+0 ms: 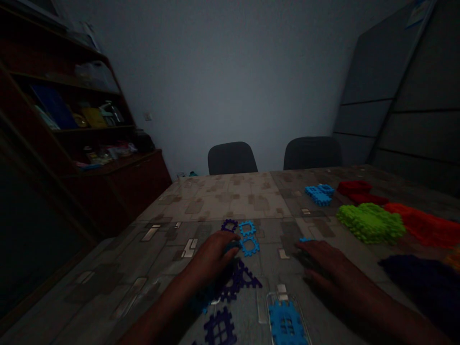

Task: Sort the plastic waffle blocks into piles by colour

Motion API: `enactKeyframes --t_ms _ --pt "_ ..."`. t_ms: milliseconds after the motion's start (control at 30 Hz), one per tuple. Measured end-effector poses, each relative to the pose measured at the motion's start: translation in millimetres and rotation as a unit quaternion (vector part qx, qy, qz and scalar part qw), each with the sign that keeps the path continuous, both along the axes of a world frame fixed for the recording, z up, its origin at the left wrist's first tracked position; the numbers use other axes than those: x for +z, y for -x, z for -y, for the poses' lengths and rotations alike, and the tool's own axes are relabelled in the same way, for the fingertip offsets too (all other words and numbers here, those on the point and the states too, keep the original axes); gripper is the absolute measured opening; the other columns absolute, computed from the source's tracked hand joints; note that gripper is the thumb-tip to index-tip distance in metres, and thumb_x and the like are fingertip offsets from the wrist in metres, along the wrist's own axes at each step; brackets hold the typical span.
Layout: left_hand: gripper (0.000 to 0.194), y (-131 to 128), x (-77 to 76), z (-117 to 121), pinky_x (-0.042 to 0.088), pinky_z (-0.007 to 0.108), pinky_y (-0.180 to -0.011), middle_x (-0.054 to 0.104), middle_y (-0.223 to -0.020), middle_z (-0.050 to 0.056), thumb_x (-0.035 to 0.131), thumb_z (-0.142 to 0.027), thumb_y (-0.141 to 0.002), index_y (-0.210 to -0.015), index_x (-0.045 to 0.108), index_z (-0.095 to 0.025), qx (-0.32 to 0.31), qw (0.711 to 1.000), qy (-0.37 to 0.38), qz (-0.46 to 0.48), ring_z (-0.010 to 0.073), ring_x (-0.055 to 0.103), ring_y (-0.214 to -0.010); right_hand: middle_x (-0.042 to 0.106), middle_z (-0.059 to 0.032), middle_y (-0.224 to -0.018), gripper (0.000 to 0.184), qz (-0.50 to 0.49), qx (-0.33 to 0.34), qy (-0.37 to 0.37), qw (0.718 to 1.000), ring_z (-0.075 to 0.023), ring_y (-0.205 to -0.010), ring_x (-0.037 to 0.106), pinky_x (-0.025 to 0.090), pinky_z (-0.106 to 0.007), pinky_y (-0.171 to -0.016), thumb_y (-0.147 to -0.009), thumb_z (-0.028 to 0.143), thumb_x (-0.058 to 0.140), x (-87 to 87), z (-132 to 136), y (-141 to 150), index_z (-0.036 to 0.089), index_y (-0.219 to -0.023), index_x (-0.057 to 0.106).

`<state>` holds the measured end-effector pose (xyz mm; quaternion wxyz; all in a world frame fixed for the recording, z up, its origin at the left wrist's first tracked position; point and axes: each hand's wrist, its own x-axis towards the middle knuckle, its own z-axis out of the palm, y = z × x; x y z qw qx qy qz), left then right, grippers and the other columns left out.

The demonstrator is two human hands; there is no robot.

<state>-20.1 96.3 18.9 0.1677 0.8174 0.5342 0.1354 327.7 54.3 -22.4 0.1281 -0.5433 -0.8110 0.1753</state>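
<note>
My left hand [212, 258] is curled over a blue interlocking plastic piece [233, 247] on the patterned tabletop [215, 201], and part of that piece is hidden by my fingers. Just beyond it lie two blue square frames [250, 246] and a dark purple frame [229, 225]. A dark purple triangular piece [239, 279] sits below my left hand, with a purple grid piece [220, 328] nearer me. My right hand [323, 263] rests flat, its fingertips at a small blue piece [305, 239]. A blue grid piece [286, 323] lies in a clear holder.
Heaps of blue [319, 194], red [361, 191], green [370, 223], orange [422, 224] and dark purple [420, 287] pieces cover the table's right side. Two dark chairs [232, 159] stand beyond the table, with a dark shelf unit [82, 115] at left.
</note>
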Motion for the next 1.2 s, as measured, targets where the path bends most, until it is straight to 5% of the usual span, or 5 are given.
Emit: enactKeyframes --t_ms 233,633,900,1067,1200 --pt "0.037 -28 -6.0 2 0.047 0.043 -0.113 0.071 -0.137 0.012 0.076 -0.022 -0.093 -0.130 0.069 -0.017 -0.040 0.996 -0.010 -0.075 0.0306 0.063 -0.129 0.059 -0.0239 -0.153 0.060 0.027 -0.032 -0.066 0.997 -0.0419 -0.142 0.054 0.041 -0.065 -0.117 -0.093 0.031 0.052 -37.4 -36 -19 0.012 -0.150 0.060" --pt "0.040 -62 4.9 -16 0.055 0.050 -0.097 0.075 -0.117 0.025 0.065 -0.009 -0.089 -0.128 0.070 -0.008 -0.026 0.988 0.004 -0.155 0.0413 0.072 -0.113 0.058 -0.0162 -0.157 0.094 -0.022 -0.033 0.012 0.999 -0.0422 -0.142 0.053 0.040 -0.057 -0.116 -0.068 0.030 0.072 -29.1 -37 -43 0.023 -0.159 0.051" --pt "0.034 -77 -6.0 -28 0.054 0.037 -0.090 0.080 -0.108 0.013 0.055 -0.010 -0.095 -0.124 0.072 -0.014 -0.002 0.996 0.057 0.065 0.0285 0.075 -0.102 0.054 -0.0195 -0.160 0.089 -0.042 -0.037 0.043 0.997 -0.0372 -0.144 0.053 0.039 -0.053 -0.119 -0.077 0.032 0.071 -16.6 -16 -11 0.018 -0.161 0.048" --pt "0.042 -106 -20.3 -36 0.057 0.029 -0.070 0.078 -0.087 0.007 0.055 -0.013 -0.092 -0.133 0.065 -0.010 -0.006 0.962 0.150 0.229 0.0209 0.076 -0.079 0.064 -0.0250 -0.148 0.092 0.003 -0.074 0.063 0.995 -0.0418 -0.128 0.065 0.048 -0.056 -0.109 -0.080 0.037 0.072 8.7 -7 4 0.012 -0.164 0.043" --pt "0.042 -127 -30.4 -35 0.058 0.028 -0.061 0.080 -0.089 0.009 0.050 -0.013 -0.091 -0.131 0.062 -0.008 -0.017 0.936 0.210 0.282 0.0181 0.074 -0.065 0.063 -0.0215 -0.151 0.093 -0.041 -0.035 0.077 0.996 -0.0394 -0.132 0.063 0.050 -0.052 -0.108 -0.077 0.030 0.071 5.4 -13 -16 0.016 -0.164 0.043"
